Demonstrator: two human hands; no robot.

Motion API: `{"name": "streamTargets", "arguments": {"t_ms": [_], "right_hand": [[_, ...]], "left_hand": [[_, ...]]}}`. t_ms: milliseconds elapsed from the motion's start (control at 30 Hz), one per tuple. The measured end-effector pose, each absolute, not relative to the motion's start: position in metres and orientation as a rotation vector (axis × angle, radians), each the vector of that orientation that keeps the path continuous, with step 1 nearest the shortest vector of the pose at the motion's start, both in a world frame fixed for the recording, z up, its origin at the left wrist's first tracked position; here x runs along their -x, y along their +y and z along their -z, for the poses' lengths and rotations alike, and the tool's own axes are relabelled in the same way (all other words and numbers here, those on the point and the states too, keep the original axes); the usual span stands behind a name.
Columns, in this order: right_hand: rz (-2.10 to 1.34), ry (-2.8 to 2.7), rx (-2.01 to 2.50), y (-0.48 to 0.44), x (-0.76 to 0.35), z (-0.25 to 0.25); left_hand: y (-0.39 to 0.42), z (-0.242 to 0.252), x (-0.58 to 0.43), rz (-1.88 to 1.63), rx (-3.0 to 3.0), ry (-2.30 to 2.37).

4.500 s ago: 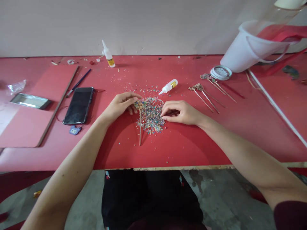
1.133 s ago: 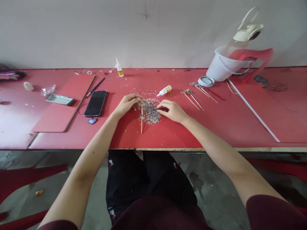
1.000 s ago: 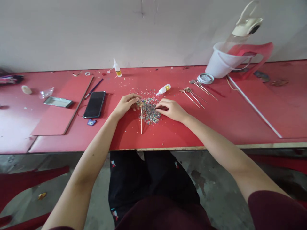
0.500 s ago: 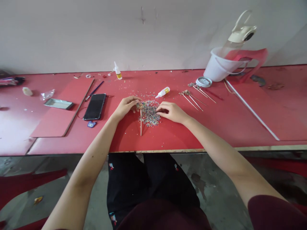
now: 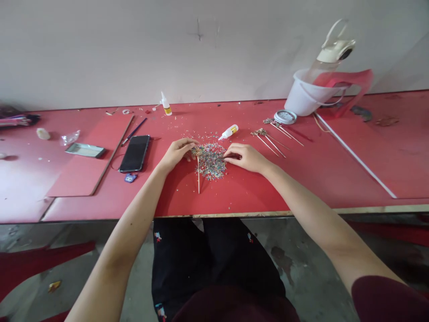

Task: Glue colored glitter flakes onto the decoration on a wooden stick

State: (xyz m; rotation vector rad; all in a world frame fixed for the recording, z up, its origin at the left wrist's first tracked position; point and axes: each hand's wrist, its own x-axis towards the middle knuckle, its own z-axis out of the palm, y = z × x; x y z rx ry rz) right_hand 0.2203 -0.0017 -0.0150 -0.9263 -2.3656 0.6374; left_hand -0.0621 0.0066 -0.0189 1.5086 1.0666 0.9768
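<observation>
the left hand (image 5: 176,153) pinches the ornate head of a gold-stemmed pin (image 5: 199,176) between thumb and fingers, the stem pointing toward the table's near edge. the right hand (image 5: 248,158) grips a thin dark tool (image 5: 222,158), mostly hidden by the fingers, its tip at the right side of a loose pile of chips (image 5: 212,166). the pin's head sits at the pile's upper left; whether a chip is on the tool's tip is too small to tell.

the step in hand looks like picking among the chips with the tool while the pin is kept steady. as i judge it, the next move calls for a light, precise touch from the right hand and a quiet left, since the chips look small and easily scattered.

just beyond the pile, a white dropper bottle (image 5: 229,131) lies on its side, nozzle toward the chips; a second bottle (image 5: 166,106) stands farther back. to the right, more pins (image 5: 271,144) lie near a round white dish (image 5: 284,122) holding pale grains. behind it a white bucket (image 5: 296,100) holds a clear bottle with a cream lid (image 5: 330,52) and a red object (image 5: 355,78). at left is a shallow tray (image 5: 85,150), its contents unclear, near a phone (image 5: 134,154) on the red table (image 5: 244,197).
</observation>
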Motion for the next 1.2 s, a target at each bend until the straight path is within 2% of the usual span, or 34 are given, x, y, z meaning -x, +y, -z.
{"name": "streamTargets", "arguments": {"t_ms": [200,367,800,1067,1200], "right_hand": [[-0.785,-2.429,0.785,-0.003,-0.221,0.012],[-0.820,-2.437,0.838,-0.001,-0.230,0.009],[-0.564,-2.347,1.002,0.001,-0.226,0.011],[-0.727,-2.392,0.809,-0.008,-0.213,0.010],[-0.612,-2.347,0.930,-0.004,-0.222,0.008]], "left_hand": [[0.009,0.021,0.064,-0.969,-1.520,1.067],[0.007,0.019,0.063,-0.975,-1.498,1.057],[0.006,0.017,0.063,-0.988,-1.475,1.070],[0.006,0.017,0.062,-0.996,-1.461,1.076],[0.006,0.017,0.063,-0.987,-1.460,1.076]]}}
